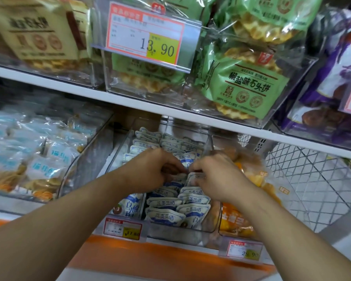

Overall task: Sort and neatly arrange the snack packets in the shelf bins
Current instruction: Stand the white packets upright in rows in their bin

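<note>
Head view, lower shelf. Clear bin (209,230) in the middle holds white-and-blue snack packets (164,217), standing on edge in rows running front to back; the near rows are tidy, one packet at the front left (128,205) faces outward and leans.

Both hands are down in the bin at mid-depth, knuckles up, fingertips meeting. Left hand (150,169) curled, fingers pinching the top edge of a packet in the left rows. Right hand (215,175) curled likewise, fingers gripping the top of a packet (195,177) in the right rows. The two hands are just beside each other, nearly touching.

Left of this bin: a clear bin of pale blue wrapped snacks (39,157), loosely heaped. Right of it: a bin of orange packets (239,220), touching the right forearm's side. Further right, a white wire basket (312,179).

Price tags clipped to the shelf front: one under the middle bin (123,228), one under the orange bin (244,251).

Upper shelf (130,100): green biscuit bags (243,86) in a clear bin, a large price tag reading 13.90 (146,35), beige bags (39,31) to the left, purple bags (336,78) to the right
</note>
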{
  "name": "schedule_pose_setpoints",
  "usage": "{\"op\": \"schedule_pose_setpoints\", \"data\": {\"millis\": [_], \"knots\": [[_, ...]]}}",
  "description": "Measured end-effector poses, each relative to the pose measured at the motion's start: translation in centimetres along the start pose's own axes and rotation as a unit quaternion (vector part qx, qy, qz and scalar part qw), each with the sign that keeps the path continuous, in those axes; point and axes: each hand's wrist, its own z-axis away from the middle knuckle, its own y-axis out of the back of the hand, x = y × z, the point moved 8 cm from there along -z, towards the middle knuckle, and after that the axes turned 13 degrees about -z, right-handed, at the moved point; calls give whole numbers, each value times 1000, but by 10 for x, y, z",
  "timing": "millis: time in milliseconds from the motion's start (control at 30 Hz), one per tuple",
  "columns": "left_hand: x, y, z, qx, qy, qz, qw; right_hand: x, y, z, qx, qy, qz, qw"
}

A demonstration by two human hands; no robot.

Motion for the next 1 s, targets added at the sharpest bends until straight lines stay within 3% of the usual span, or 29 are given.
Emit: {"op": "schedule_pose_setpoints", "data": {"millis": [133,300,533,700,1000], "knots": [[-6,4,7,-13,9,-96,995,1,4,-7,14,-16,34,999],[-16,15,19,-19,14,-125,992,-3,22,-25,68,-7,102,992],[-17,21,27,-41,13,-135,990,-5,-13,-38,-102,-10,59,993],[-17,26,28,-42,10,-129,991,-15,-16,-43,-142,7,101,985],[-16,24,31,-46,-5,-121,992,-13,-2,-50,-73,-6,100,992]]}}
